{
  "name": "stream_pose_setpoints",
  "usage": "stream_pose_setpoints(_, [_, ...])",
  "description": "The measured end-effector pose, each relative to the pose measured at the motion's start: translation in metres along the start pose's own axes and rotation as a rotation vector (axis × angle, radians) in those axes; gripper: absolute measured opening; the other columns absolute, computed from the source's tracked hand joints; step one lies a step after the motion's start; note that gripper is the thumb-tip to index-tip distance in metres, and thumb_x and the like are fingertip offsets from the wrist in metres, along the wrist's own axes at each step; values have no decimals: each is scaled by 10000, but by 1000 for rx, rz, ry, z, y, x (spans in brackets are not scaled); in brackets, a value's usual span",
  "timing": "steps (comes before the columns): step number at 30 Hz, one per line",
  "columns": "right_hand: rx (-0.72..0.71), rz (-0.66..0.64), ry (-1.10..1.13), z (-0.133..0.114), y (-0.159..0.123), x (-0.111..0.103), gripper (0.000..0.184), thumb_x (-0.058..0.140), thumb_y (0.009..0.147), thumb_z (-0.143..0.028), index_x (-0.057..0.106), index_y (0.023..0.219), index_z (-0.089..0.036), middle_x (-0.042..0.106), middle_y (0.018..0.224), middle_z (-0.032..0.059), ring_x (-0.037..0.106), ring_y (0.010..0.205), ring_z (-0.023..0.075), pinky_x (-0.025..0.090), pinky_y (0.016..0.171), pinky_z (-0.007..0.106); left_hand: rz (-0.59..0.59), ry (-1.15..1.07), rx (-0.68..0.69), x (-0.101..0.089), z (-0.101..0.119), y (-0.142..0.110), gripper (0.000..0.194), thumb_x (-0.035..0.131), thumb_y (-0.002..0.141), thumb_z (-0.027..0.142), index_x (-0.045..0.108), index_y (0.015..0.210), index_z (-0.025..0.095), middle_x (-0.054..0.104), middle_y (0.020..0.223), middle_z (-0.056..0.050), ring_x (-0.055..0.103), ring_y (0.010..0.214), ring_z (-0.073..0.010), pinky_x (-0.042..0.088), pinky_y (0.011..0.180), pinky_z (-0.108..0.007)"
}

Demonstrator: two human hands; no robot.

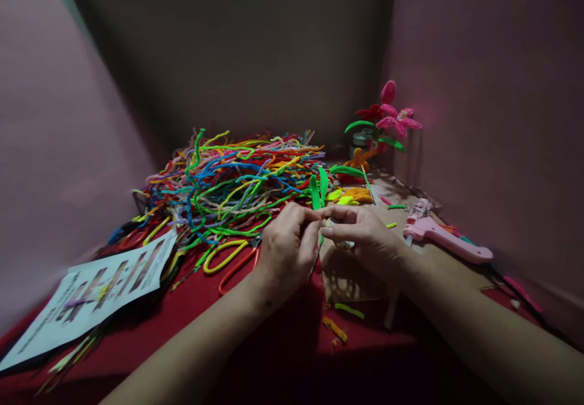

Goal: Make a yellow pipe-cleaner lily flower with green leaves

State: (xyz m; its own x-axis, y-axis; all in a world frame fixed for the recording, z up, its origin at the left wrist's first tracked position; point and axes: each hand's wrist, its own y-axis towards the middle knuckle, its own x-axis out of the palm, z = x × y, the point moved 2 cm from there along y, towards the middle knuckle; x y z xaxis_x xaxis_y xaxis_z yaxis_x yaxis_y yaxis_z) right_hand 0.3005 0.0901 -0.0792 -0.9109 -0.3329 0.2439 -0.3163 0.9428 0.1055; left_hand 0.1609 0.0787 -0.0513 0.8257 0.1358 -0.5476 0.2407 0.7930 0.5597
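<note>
The person's left hand (288, 238) is drawn into a tight pinch, thumb pressed toward the curled forefinger, and from that pinch a green leaf piece (314, 193) stands upright, its fuzzy blades rising just above the fingertips. The right hand (367, 235) meets it from the other side, forefinger and thumb reaching to the base of the same piece with only a narrow gap between them; from here I cannot tell whether those tips close on the stem. Something white shows under the right fingers, too covered to make out. All this is over the middle of the red surface (283, 326), at the left edge of a cardboard sheet (356, 283). Just beside the left hand lie scissors (254, 242) with yellow and red handles. A tangled heap of pipe cleaners (246, 180) spreads toward the far edge, and a printed paper (98, 295) lies at the near left corner. Over by the right edge rests a pink glue gun (447, 239), with a pink flower (399, 119) standing at the far right corner. An orange snippet (335, 329) lies by the near edge.
</note>
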Motion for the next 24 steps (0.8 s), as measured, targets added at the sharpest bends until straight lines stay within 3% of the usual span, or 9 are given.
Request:
stream_pose_setpoints(3, [-146,70,-147,-3,-2,0,315,706,656,-254,609,951,-198,560,802,2,469,677,118,345,579,246,-175,-476,-485,5,-7,0,143,526,763,258,525,660,159,427,495,48,372,419,-69,319,414,-205])
stream_pose_setpoints(5, [-230,106,-261,-6,-4,2,324,701,661,-243,584,962,-208,538,777,-3,462,679,126,354,580,253,-323,-796,-711,10,-8,0,179,526,737,250,465,594,162,322,439,80,252,353,-39,220,345,-179])
stream_pose_setpoints(7, [-297,110,-352,-10,-8,5,328,694,658,-209,565,960,-210,523,774,-3,462,687,130,364,587,257,-403,-985,-840,12,-8,0,180,528,699,197,422,558,161,300,450,86,228,352,-26,202,328,-160])
stream_pose_setpoints(10, [-369,91,-430,-15,-14,10,339,676,652,-167,551,965,-208,518,784,2,468,695,137,370,587,261,-491,-1082,-942,14,-8,-2,149,510,659,157,408,550,161,319,465,82,226,349,-21,189,309,-147])
stream_pose_setpoints(12, [-400,99,-430,-17,-16,10,330,656,666,-160,554,975,-219,519,795,5,473,706,142,365,581,264,-549,-1040,-931,15,-9,-3,116,503,666,184,428,581,161,366,482,70,240,346,-25,186,304,-152])
stream_pose_setpoints(14, [-430,131,-388,-19,-17,6,307,637,681,-159,567,971,-231,526,818,10,482,741,151,361,589,268,-514,-839,-827,14,-13,-4,86,511,684,220,459,646,163,414,513,59,282,360,-37,207,322,-163])
stream_pose_setpoints(18, [-390,132,-353,-22,-9,-5,248,646,656,-169,594,894,-214,544,814,15,493,764,161,357,594,272,-366,-54,-388,7,-23,-5,58,519,706,231,498,713,178,524,616,8,487,539,-114,359,491,-228])
stream_pose_setpoints(21, [-242,45,-424,-21,0,-9,236,678,621,-200,585,838,-193,532,730,-5,474,661,134,345,553,259,-468,394,-185,10,-25,-11,90,497,734,257,523,777,182,607,756,-64,577,710,-216,394,599,-303])
stream_pose_setpoints(24, [-105,-39,-523,-16,4,-11,253,695,609,-226,562,819,-182,498,642,-36,434,570,104,336,519,240,-552,511,-158,17,-26,-16,143,452,755,215,525,869,168,637,813,-109,608,750,-254,400,609,-319])
